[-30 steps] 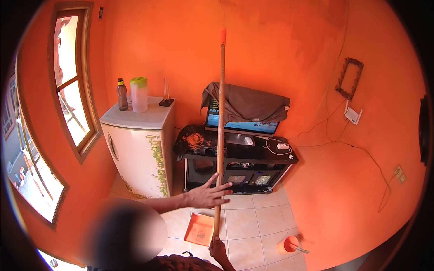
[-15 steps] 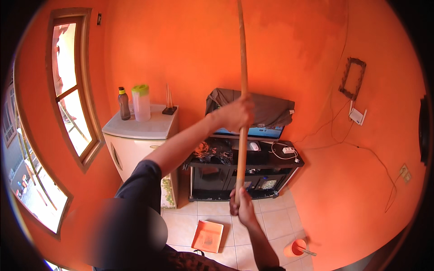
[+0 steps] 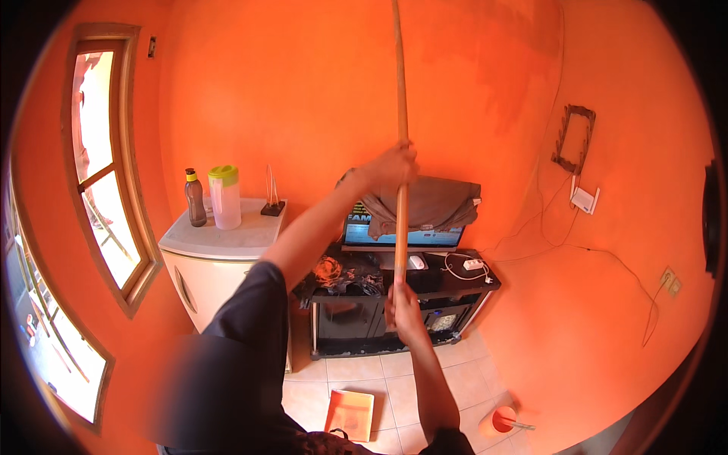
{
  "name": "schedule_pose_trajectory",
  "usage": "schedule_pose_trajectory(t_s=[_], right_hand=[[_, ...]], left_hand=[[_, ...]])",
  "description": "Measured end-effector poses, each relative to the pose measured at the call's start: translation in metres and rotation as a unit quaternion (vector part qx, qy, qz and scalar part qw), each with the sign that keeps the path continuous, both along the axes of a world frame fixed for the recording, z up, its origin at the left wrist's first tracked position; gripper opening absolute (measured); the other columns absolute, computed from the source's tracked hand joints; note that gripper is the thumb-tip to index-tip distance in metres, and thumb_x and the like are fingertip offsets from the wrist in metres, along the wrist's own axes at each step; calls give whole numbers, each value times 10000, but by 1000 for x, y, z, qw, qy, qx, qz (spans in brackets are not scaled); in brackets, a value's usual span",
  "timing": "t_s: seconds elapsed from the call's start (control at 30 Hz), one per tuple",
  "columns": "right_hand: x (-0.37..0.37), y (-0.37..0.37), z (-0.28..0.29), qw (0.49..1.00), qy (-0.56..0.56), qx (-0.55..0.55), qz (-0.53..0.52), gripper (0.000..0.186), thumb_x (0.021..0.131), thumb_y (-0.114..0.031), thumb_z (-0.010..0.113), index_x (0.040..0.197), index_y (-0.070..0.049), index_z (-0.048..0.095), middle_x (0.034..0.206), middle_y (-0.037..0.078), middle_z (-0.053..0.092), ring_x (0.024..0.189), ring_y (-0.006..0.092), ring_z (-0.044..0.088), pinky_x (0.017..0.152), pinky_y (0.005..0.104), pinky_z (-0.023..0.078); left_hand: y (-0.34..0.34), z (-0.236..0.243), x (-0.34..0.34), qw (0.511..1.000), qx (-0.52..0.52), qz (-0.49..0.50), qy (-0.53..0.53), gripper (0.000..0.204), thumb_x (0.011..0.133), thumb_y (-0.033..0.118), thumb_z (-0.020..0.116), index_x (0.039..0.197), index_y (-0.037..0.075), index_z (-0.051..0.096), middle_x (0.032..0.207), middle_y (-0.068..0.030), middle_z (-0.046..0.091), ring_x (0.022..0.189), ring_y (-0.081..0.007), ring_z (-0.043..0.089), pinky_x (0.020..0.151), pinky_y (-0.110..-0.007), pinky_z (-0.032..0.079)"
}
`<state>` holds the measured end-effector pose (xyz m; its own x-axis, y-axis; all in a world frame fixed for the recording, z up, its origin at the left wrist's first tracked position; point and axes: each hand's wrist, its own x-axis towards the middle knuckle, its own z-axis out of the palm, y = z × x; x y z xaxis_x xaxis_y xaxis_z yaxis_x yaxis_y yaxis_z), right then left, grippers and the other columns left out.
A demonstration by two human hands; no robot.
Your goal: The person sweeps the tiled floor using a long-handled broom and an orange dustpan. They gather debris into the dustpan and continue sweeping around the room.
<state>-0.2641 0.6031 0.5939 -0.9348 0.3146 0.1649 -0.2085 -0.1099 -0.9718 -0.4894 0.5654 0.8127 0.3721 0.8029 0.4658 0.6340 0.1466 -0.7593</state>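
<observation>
Your left hand (image 3: 390,165) and right hand (image 3: 405,307), wrapped around the pole (image 3: 401,91), sit higher than before; open wall (image 3: 288,98) stretches above the brown cloth (image 3: 446,199)'s edge.

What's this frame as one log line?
left hand: grips pole, higher | right hand: grips pole, lower | pole: top beyond frame | orange-stained tray: on tiled floor

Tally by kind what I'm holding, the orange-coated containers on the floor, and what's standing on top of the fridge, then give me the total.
Pole: 1
Shallow tray: 1
Bucket: 1
Bottle: 1
Lidded pitcher: 1
Stick holder: 1
Total: 6
</observation>
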Motion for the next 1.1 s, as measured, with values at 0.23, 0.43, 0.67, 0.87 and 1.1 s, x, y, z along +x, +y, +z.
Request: schedule_pose_trajectory(t_s=[0.23, 0.43, 0.67, 0.87, 1.1], right_hand=[[110, 2, -187, 989, -145, 24, 8, 493, 993, -438, 314, 638, -114, 429, 476, 13, 437, 388, 105, 423, 381, 247, 335], [216, -9, -288, 955, -274, -97, 63, 482, 975, -454, 365, 675, -91, 466, 517, 15, 441, 416, 110, 413, 399, 253, 333], [244, -8, -270, 957, -267, -103, 52, 470, 970, -457, 379, 697, -85, 469, 532, 15, 440, 422, 110, 410, 402, 252, 331], [201, 12, -184, 984, -153, -85, 29, 408, 966, -435, 406, 806, -66, 481, 575, 13, 453, 433, 101, 413, 402, 249, 345], [126, 11, -76, 999, -28, -2, -29, 333, 982, -373, 408, 892, -65, 499, 555, -22, 405, 415, 60, 376, 391, 220, 348]], left_hand=[[-23, -182, 114, 981, -30, -74, -176, 42, 644, 179, 615, 617, 148, 608, 711, 32, 569, 924, -197, 520, 1023, -448, 344], [-52, -288, 217, 953, -82, -30, -289, 113, 712, 197, 577, 611, 152, 553, 700, 30, 499, 875, -159, 520, 1056, -396, 316], [-49, -286, 234, 957, -95, -8, -275, 128, 699, 203, 574, 589, 156, 531, 674, 38, 487, 872, -147, 522, 1032, -388, 328], [-16, -196, 182, 968, -44, -67, -240, 103, 656, 180, 629, 567, 154, 584, 649, 46, 530, 831, -154, 500, 1028, -411, 322], [-7, -80, 118, 992, -14, -47, -113, 65, 575, 164, 662, 552, 173, 603, 645, 42, 561, 822, -167, 540, 1003, -435, 318]])
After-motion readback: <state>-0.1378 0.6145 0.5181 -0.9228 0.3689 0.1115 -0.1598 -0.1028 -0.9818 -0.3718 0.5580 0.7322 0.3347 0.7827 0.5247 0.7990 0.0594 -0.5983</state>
